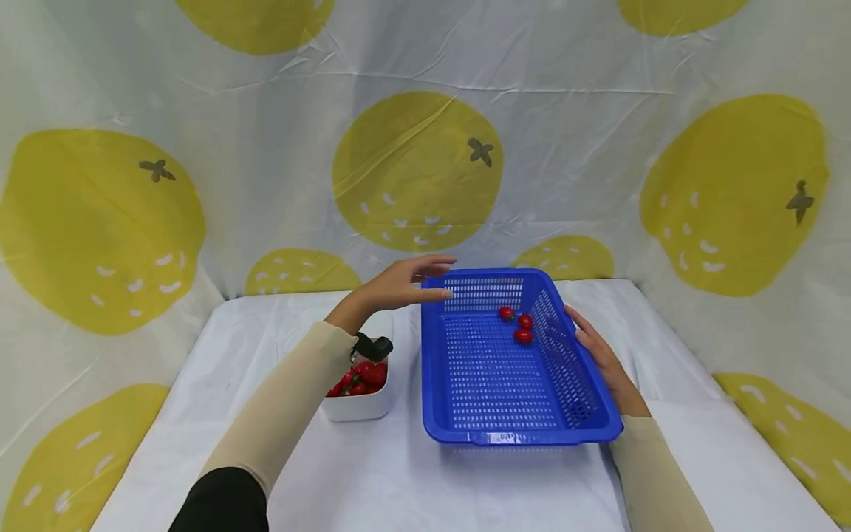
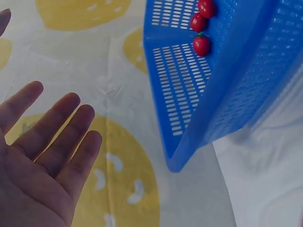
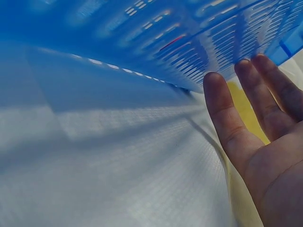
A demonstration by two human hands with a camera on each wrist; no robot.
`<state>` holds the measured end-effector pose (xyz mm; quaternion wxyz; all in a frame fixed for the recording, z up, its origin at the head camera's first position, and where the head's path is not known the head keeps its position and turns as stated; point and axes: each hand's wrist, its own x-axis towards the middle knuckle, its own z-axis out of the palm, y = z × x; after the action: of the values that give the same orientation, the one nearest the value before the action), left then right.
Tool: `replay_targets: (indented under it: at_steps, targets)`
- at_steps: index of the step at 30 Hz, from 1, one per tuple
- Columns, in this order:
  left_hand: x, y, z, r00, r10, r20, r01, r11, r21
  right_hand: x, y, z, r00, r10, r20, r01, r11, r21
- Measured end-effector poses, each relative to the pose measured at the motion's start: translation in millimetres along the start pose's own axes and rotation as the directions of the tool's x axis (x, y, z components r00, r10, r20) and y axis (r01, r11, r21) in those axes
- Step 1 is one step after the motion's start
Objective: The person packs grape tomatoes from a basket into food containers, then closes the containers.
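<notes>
A blue plastic basket (image 1: 499,384) with slotted walls stands on the white-covered table, three small red tomatoes (image 1: 524,336) lying at its far right inside. My left hand (image 1: 399,287) hovers by the basket's far left corner, fingers extended and nothing in them. In the left wrist view its palm (image 2: 33,184) shows, apart from the basket's rim. Along the basket's right side lies my right hand (image 1: 606,362). Its straight fingers (image 3: 222,104) reach the outer slotted wall in the right wrist view, where the thumb is out of sight.
Left of the basket, partly behind my left forearm, a white container (image 1: 359,406) holds several red fruits (image 1: 372,373). A dark piece (image 1: 374,347) shows at my left wrist, overlapping the container. A curtain (image 1: 572,162) with yellow fruit prints hangs behind and beside the table.
</notes>
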<state>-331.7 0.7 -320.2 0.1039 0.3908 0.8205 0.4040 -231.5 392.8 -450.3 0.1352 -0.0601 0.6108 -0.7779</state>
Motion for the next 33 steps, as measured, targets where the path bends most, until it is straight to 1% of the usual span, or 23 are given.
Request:
replay_targets:
  at_steps: [4, 6, 10, 12, 15, 18, 21, 24, 28, 30, 33]
  targets:
    - [21.6, 5.5, 9.9, 0.998, -0.055, 0.042, 0.054, 0.998, 0.009, -1.0, -0.5, 1.4, 1.0, 0.004, 0.012, -0.004, 0.999, 0.041]
    - [32.8, 7.1, 15.8, 0.996, -0.07, 0.059, 0.069, 0.998, 0.014, -1.1, 0.3, 1.9, 1.0, -0.002, 0.019, 0.001, 0.999, 0.044]
    - [53.5, 8.6, 30.4, 0.993, -0.064, 0.098, 0.061, 0.997, 0.037, -2.0, 1.5, 4.6, 1.0, -0.007, 0.021, 0.006, 0.999, 0.038]
    - [63.1, 8.1, 38.9, 0.991, -0.056, 0.12, 0.052, 0.998, 0.04, -2.4, 2.1, 7.2, 1.0, -0.003, 0.009, 0.003, 0.999, 0.034]
    - [76.0, 6.8, 52.7, 0.987, -0.049, 0.151, 0.048, 0.999, 0.005, -2.2, 2.0, 11.6, 1.0, 0.009, -0.018, -0.008, 1.0, 0.02]
    - [87.1, 5.2, 67.4, 0.984, -0.055, 0.169, 0.062, 0.998, -0.033, -0.4, 1.5, 14.8, 0.999, 0.015, -0.039, -0.014, 1.0, 0.01]
    - [95.9, 3.3, 82.4, 0.981, -0.063, 0.182, 0.069, 0.997, -0.029, 1.4, 2.9, 16.1, 0.999, 0.014, -0.04, -0.014, 1.0, 0.004]
    - [101.7, -2.0, 96.2, 0.977, -0.067, 0.201, 0.074, 0.997, -0.024, 3.7, 6.6, 17.8, 1.0, 0.005, -0.028, -0.005, 1.0, 0.0]
    - [105.0, -10.4, 110.4, 0.972, -0.083, 0.221, 0.085, 0.996, -0.001, 5.4, 11.2, 20.6, 1.0, -0.007, -0.024, 0.007, 1.0, -0.012]
    - [105.7, -15.4, 115.7, 0.973, -0.09, 0.214, 0.086, 0.996, 0.028, 6.6, 11.9, 21.4, 1.0, -0.016, -0.016, 0.015, 1.0, -0.016]
    - [105.4, -23.4, 125.0, 0.974, -0.115, 0.195, 0.106, 0.993, 0.057, 8.8, 15.7, 18.8, 0.999, -0.032, 0.009, 0.032, 1.0, 0.001]
